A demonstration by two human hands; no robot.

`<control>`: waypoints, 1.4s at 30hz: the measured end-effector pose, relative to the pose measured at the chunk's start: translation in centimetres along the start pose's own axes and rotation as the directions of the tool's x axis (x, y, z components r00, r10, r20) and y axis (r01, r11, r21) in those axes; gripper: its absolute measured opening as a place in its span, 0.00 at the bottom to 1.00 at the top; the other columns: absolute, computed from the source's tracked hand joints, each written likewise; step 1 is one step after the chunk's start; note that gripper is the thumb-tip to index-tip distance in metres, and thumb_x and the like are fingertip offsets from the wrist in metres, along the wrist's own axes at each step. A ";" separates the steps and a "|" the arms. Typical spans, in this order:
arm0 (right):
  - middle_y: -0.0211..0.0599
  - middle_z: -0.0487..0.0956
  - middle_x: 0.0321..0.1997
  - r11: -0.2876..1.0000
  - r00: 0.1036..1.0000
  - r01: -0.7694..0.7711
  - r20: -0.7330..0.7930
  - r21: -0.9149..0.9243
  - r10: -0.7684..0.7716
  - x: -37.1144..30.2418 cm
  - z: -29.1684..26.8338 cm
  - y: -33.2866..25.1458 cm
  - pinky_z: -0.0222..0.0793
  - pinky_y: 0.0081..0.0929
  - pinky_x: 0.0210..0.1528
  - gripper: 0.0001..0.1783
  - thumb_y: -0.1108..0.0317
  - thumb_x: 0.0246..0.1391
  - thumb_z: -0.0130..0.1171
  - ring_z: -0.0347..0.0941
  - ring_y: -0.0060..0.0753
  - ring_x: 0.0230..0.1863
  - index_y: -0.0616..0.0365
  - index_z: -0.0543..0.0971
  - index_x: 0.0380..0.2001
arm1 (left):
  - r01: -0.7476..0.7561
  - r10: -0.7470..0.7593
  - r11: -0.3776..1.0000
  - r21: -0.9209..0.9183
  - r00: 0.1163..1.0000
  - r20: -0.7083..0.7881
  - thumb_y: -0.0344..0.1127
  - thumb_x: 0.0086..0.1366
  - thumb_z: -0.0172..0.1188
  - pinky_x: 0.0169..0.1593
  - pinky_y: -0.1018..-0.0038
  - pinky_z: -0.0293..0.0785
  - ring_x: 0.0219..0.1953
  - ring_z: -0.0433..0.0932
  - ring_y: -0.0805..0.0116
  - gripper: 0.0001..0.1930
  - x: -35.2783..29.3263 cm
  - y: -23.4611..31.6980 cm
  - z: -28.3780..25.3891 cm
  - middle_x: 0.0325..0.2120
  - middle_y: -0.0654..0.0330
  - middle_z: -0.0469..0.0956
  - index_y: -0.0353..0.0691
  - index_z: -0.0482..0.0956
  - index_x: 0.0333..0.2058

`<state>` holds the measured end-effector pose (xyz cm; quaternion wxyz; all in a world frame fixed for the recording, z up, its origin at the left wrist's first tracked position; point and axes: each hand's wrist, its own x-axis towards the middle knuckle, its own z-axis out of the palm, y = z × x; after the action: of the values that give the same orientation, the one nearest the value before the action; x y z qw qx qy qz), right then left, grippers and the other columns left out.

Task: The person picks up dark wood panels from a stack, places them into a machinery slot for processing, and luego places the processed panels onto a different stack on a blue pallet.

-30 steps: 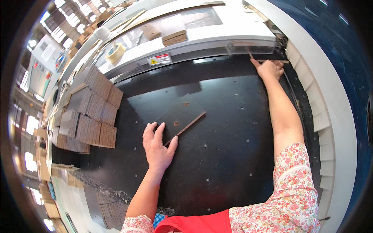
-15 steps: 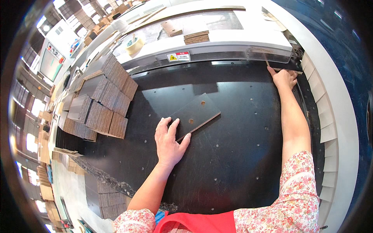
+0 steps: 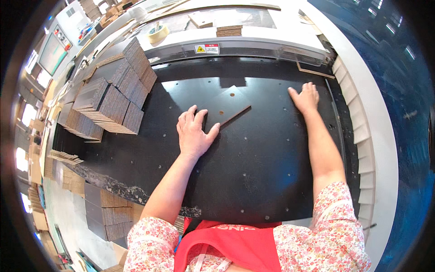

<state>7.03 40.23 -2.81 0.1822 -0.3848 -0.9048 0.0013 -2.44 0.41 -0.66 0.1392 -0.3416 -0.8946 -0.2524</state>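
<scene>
1. The dark panel (image 3: 234, 105) lies slantwise near the middle of the black table (image 3: 253, 181): flat, thin and rectangular, with a smooth, shiny face and a brown near-right edge.
2. Two small round holes pierce its face, brownish inside – one toward the far corner, the other nearer the left hand (image 3: 194, 132).
3. That hand is at the middle of the black table, slightly left, with thumb and fingers spread to grasp the panel's near-left end; the thumb tip meets the brown edge.
4. The right hand (image 3: 306, 98) is over the right part of the black table, grasping nothing, its thumb apart from the lightly bent fingers. Whether it touches the surface I cannot tell.
5. Beyond the right hand, at the far right corner of the black table, sits a tan-edged piece (image 3: 316, 72); its face is hard to make out, and its far end meets the clear guard (image 3: 299, 54).
6. Stacked boards (image 3: 111, 99), dark-faced with rough brown edges, stand along the left side of the black table.
7. The panel's far-left outline melts into glare and the equally dark tabletop – its near-left end is partly covered by the hand. The palm's underside is hidden.
</scene>
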 end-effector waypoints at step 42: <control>0.43 0.61 0.70 0.922 0.915 0.287 0.211 0.260 -0.344 -18.7 -10.5 -0.3 0.45 0.43 0.73 0.24 0.51 0.61 0.55 0.51 0.41 0.72 0.53 0.77 0.53 | -0.532 0.505 0.845 0.054 0.827 0.247 0.31 0.61 0.59 0.41 0.54 0.76 0.40 0.81 0.47 0.09 13.6 31.1 11.5 0.31 0.48 0.81 0.40 0.73 0.40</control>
<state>22.21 25.56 0.85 0.1053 -0.2065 -0.9651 0.1223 7.97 33.92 6.56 0.1214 -0.5891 -0.7912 -0.1106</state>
